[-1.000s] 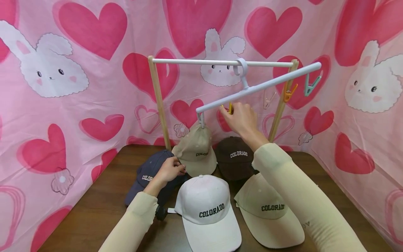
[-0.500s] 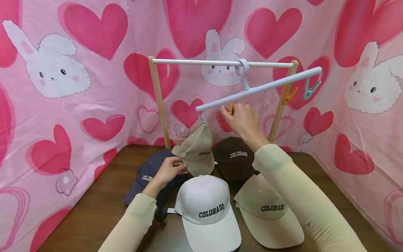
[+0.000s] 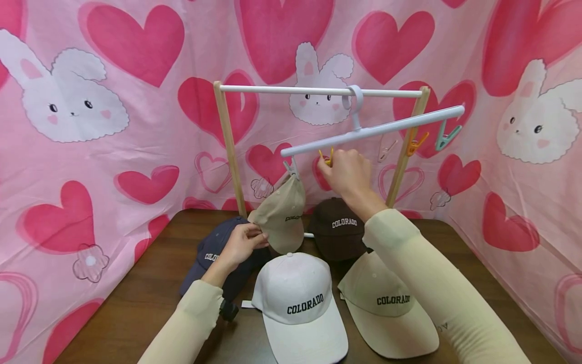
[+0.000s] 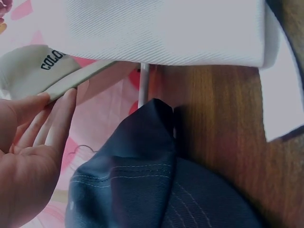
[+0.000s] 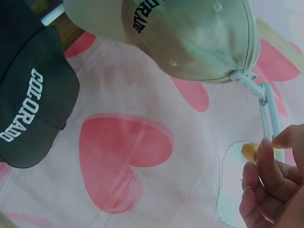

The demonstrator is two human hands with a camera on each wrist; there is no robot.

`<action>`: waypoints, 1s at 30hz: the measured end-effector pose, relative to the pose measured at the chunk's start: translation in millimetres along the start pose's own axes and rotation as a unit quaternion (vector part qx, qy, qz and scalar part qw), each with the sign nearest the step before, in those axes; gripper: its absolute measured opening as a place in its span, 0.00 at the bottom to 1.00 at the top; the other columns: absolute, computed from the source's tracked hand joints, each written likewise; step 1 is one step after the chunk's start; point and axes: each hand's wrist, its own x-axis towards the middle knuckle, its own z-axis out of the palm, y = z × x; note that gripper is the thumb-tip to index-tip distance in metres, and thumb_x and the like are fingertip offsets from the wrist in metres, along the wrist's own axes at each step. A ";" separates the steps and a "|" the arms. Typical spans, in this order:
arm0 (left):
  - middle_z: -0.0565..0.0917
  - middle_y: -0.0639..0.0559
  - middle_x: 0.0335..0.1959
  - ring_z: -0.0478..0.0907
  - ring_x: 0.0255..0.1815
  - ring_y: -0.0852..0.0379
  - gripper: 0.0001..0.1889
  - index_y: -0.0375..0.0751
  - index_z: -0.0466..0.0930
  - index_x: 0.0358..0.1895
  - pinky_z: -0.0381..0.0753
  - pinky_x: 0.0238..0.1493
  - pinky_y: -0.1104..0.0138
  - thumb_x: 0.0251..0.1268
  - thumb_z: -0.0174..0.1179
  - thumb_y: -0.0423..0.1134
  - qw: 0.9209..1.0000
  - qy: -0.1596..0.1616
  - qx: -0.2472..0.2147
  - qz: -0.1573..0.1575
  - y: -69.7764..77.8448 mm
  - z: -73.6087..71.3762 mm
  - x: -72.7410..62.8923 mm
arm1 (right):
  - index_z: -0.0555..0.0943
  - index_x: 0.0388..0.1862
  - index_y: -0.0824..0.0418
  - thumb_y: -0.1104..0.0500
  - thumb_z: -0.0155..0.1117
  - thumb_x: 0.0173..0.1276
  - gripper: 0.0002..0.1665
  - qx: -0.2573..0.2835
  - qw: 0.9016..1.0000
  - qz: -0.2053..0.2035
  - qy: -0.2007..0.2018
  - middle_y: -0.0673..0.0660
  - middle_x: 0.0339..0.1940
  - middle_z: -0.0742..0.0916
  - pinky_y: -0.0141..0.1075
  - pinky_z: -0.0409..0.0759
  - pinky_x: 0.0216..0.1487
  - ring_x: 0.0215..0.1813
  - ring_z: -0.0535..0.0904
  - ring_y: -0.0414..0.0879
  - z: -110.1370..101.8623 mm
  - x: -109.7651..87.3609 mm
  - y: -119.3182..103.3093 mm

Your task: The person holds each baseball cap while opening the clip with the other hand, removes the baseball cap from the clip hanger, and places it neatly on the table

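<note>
A beige cap (image 3: 282,215) hangs tilted by its crown from a pale clip (image 3: 292,167) at the left end of the white hanger (image 3: 386,128). My left hand (image 3: 243,244) pinches the edge of its brim (image 4: 71,83) between thumb and fingertips. Just under the hanger bar, my right hand (image 3: 349,174) pinches a yellow clip (image 3: 327,157) that hangs from it; in the right wrist view this clip is partly hidden by the fingers. The hanger hooks over the white rail (image 3: 282,90) and slopes, its right end higher.
Dark blue (image 3: 213,253), white (image 3: 295,293), second beige (image 3: 386,303) and dark brown (image 3: 338,230) caps stand on the wooden table (image 3: 118,308). Orange (image 3: 416,144), teal (image 3: 447,136) and pale pink (image 3: 386,150) clips hang towards the right. Wooden posts (image 3: 229,151) carry the rail.
The hanger has become more level: its right end has sunk and its left end has risen slightly. The hanging cap has swung and tilted, and my left hand has shifted slightly left.
</note>
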 end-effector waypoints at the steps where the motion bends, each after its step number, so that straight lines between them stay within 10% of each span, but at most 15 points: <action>1: 0.85 0.33 0.42 0.87 0.45 0.38 0.09 0.20 0.78 0.49 0.83 0.53 0.45 0.73 0.59 0.25 1.000 0.000 0.001 0.001 0.4 -0.4 -0.2 | 0.70 0.11 0.58 0.45 0.57 0.71 0.30 -0.001 1.000 -0.002 0.001 0.56 0.11 0.75 0.50 0.72 0.25 0.22 0.76 0.58 0.2 0.2 -1.2; 14: 0.85 0.33 0.43 0.87 0.44 0.44 0.09 0.22 0.80 0.49 0.86 0.50 0.52 0.72 0.60 0.25 0.999 0.011 0.031 0.020 9.4 0.0 -3.8 | 0.74 0.15 0.57 0.54 0.56 0.73 0.23 0.002 0.998 -0.068 0.011 0.62 0.19 0.82 0.59 0.78 0.26 0.29 0.82 0.68 5.5 0.2 -17.4; 30: 0.86 0.38 0.40 0.88 0.42 0.45 0.07 0.28 0.85 0.47 0.88 0.45 0.61 0.70 0.63 0.26 0.994 0.037 0.089 0.050 25.2 5.7 -7.9 | 0.72 0.16 0.59 0.44 0.60 0.74 0.29 0.034 0.997 -0.063 -0.040 0.54 0.13 0.72 0.43 0.72 0.21 0.21 0.72 0.52 13.2 7.0 -44.0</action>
